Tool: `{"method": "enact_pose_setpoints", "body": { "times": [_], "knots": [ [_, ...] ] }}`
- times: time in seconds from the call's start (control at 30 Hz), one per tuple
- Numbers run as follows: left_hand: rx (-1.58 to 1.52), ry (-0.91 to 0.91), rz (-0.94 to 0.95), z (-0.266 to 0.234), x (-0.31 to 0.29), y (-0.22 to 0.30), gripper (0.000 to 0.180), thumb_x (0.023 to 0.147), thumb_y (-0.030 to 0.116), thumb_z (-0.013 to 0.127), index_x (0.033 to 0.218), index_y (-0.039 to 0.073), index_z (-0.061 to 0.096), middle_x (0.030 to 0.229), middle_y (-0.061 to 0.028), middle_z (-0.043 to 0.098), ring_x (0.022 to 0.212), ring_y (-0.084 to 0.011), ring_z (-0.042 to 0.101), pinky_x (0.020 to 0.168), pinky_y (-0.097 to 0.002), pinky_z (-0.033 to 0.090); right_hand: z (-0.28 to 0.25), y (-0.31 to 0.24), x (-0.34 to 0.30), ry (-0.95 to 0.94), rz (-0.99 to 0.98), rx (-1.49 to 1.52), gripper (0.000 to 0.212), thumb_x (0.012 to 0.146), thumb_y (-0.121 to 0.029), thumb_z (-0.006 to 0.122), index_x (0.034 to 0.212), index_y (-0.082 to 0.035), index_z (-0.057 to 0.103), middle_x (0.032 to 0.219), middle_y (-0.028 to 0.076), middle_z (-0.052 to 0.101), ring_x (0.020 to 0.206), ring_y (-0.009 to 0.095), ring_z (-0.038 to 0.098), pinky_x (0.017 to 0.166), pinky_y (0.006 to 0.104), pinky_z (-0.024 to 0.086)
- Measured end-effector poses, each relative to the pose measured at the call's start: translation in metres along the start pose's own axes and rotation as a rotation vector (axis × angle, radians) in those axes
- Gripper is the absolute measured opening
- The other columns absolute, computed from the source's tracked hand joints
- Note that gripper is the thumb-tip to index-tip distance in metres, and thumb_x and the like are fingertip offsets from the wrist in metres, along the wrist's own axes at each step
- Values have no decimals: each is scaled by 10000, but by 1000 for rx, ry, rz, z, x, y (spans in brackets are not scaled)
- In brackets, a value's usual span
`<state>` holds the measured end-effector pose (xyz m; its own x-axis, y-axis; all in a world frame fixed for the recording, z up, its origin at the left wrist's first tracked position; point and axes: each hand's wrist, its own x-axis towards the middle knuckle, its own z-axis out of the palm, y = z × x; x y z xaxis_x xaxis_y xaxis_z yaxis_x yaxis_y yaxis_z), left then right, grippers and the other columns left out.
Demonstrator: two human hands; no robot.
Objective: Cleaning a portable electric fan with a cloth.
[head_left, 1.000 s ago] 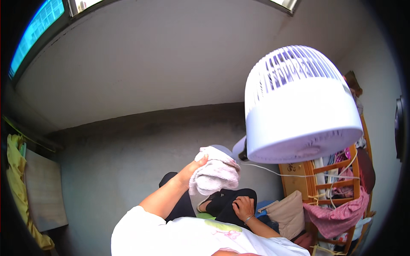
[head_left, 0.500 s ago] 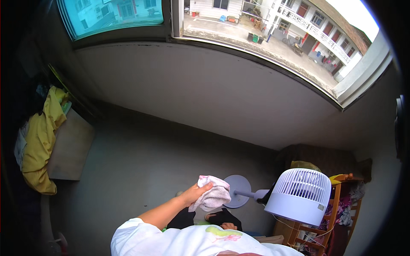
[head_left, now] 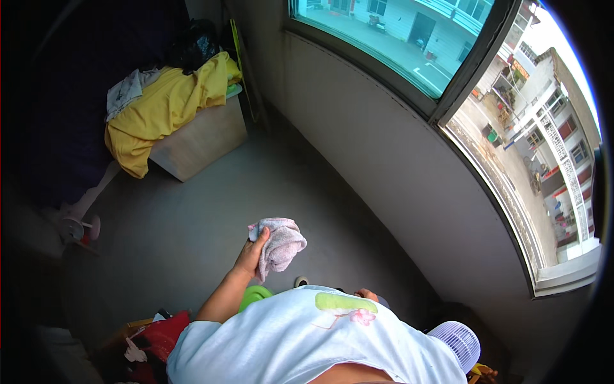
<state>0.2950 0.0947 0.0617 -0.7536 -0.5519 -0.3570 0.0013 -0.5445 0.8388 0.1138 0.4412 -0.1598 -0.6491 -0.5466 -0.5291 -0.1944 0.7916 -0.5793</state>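
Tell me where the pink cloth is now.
In the head view, the pink cloth sits slightly left of and below centre, in the person's left grip, above the green item.

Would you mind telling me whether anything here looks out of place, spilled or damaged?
The yellow cloth lies rumpled over the box, one end hanging low at its side, so it looks askew. The towel is bunched, but the left hand grips it. I see no spill or damage.
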Motion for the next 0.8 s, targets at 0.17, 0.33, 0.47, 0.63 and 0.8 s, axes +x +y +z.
{"method": "enact_pose_setpoints", "body": {
  "times": [0.17,0.33,0.47,0.63,0.8],
  "knots": [
    [-91,220,184,-24,-21,26,667,886,539,601,1295,23,489,1192,-91,583,1077,-191,572,938,-323,464,-29,0,60,-125,-105,-139,280,854,-273,622,1047,-89,707,1035,182,686,993,351,646,881,391,501],
    [-69,451,306,-44,-36,33,655,897,535,585,1293,21,490,1190,-102,586,1062,-187,584,920,-322,479,-70,-11,121,-235,-51,-353,314,853,-296,624,1076,-90,702,1074,192,674,1038,341,632,914,394,489],
    [-126,667,453,-55,-33,49,657,915,528,562,1309,9,477,1204,-118,576,1069,-194,585,908,-322,486,-101,-67,223,-214,-59,-422,366,834,-335,634,1115,-108,695,1138,177,659,1091,332,613,950,398,474],
    [-165,928,470,-64,-44,30,617,939,491,546,1317,10,462,1215,-113,565,1087,-192,568,919,-327,479,-107,-183,305,-267,-284,-798,338,865,-318,592,1113,-109,688,1136,149,663,1084,316,618,931,395,492],
    [-340,1068,648,-103,-82,-10,571,949,469,542,1299,24,471,1216,-107,559,1092,-192,563,917,-324,478,-34,-307,364,-326,-477,-784,305,868,-292,589,1102,-123,685,1125,140,665,1051,323,629,900,390,507]
  ]
}}
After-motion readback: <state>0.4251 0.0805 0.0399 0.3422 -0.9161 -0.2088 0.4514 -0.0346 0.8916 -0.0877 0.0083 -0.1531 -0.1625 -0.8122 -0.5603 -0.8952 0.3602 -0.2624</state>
